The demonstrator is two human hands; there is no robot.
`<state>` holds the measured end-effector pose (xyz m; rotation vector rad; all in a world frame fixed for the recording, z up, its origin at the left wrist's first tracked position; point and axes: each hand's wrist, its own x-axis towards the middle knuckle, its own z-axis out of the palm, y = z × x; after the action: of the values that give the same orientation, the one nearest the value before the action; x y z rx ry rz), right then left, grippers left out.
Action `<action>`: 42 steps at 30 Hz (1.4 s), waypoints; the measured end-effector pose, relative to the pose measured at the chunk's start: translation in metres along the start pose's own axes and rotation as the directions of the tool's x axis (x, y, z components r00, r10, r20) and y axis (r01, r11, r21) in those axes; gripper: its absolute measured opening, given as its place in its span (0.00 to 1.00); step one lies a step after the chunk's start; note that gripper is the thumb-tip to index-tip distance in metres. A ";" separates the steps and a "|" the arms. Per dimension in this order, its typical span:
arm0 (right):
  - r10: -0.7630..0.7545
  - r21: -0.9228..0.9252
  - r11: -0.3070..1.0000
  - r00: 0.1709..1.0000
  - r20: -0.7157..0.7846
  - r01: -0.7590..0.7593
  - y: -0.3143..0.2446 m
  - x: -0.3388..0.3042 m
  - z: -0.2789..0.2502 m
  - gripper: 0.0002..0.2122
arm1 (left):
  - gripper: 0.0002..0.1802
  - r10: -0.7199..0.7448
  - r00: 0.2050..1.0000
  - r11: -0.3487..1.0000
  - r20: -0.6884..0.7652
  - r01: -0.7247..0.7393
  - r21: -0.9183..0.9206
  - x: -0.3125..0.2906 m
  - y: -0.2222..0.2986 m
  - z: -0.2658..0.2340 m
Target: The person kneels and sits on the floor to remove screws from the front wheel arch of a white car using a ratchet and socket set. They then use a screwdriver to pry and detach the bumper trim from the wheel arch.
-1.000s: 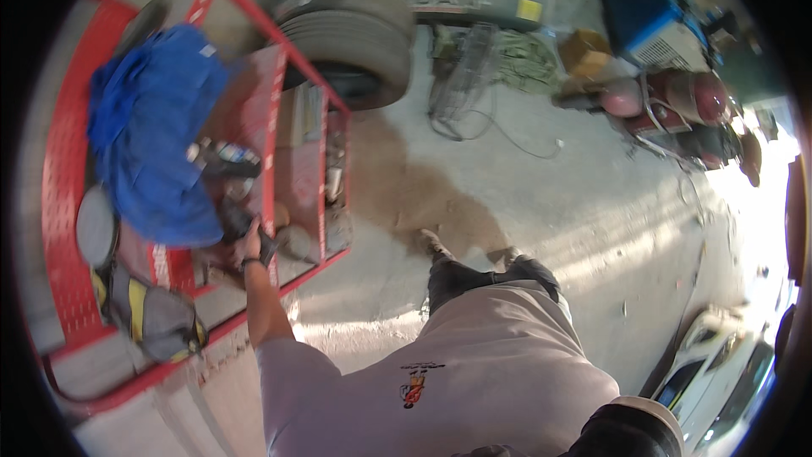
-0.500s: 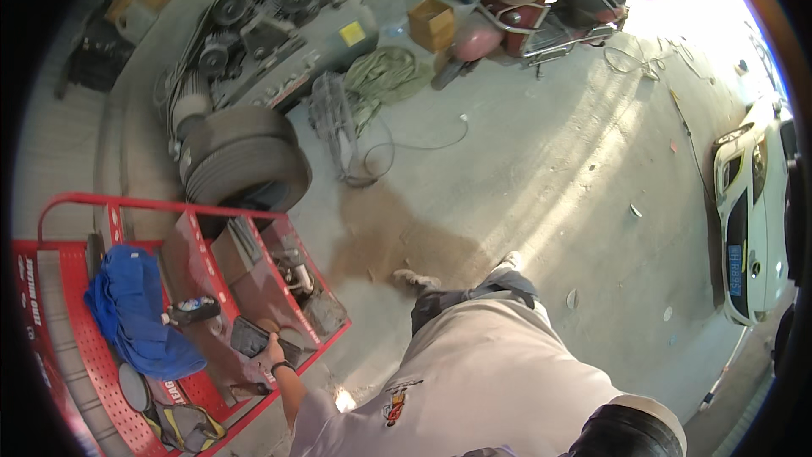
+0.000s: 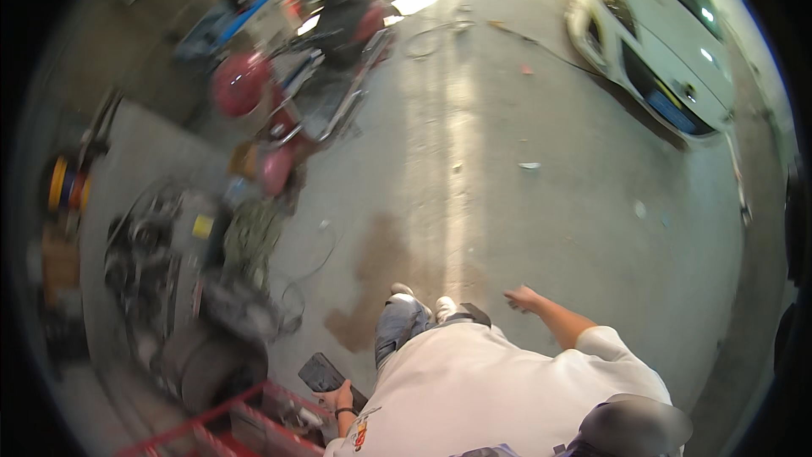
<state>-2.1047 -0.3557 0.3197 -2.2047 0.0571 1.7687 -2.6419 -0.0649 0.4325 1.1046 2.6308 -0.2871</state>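
My left hand (image 3: 336,395) is closed around the edge of a flat, dark rectangular case (image 3: 318,371), held low at my left side. The case is clear of the red cart (image 3: 222,413) and close to its near corner; its contents cannot be seen. On the other side, my right hand (image 3: 523,298) hangs out over the concrete floor with its arm bent. Its fingers are slightly curled and apart, with nothing visible in them.
Tires (image 3: 207,364) and an air compressor (image 3: 161,241) stand at the left, beside a green cloth (image 3: 254,233) and a loose cable (image 3: 317,262). A red motorbike (image 3: 275,123) is parked farther off. At the far right is a white car (image 3: 668,42).
I have turned right, away from the red cart, which now shows only at the lower left. The dark case has come out of the cart in my left hand. My right hand has come into view.
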 end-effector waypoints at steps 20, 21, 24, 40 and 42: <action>-0.436 0.716 0.498 0.855 -0.282 0.490 -0.377 -0.010 -0.365 0.31 | 0.74 0.793 -0.527 -0.505 0.307 -0.849 -0.154 -0.512 0.835 0.017; -0.406 0.766 0.432 0.861 -0.306 0.476 -0.401 -0.001 -0.389 0.32 | 0.73 0.763 -0.555 -0.520 0.332 -0.832 -0.196 -0.549 0.860 0.022; -0.464 0.815 0.187 0.781 -0.419 0.548 -0.467 0.033 -0.482 0.33 | 0.77 0.718 -0.605 -0.560 0.343 -0.795 -0.231 -0.647 0.927 0.045; -0.613 0.798 0.416 0.783 -0.110 0.437 -0.686 0.157 -1.056 0.33 | 0.23 0.514 -0.376 0.641 0.771 -0.429 -0.636 -0.884 1.444 0.116; -0.602 0.817 0.386 0.788 -0.128 0.428 -0.717 0.189 -1.113 0.31 | 0.24 0.478 -0.370 0.676 0.796 -0.424 -0.603 -0.912 1.515 0.137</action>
<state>-0.8469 0.0607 0.5023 -1.1520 0.1013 1.1832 -0.9142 0.3323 0.4839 1.0912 0.5599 -0.5614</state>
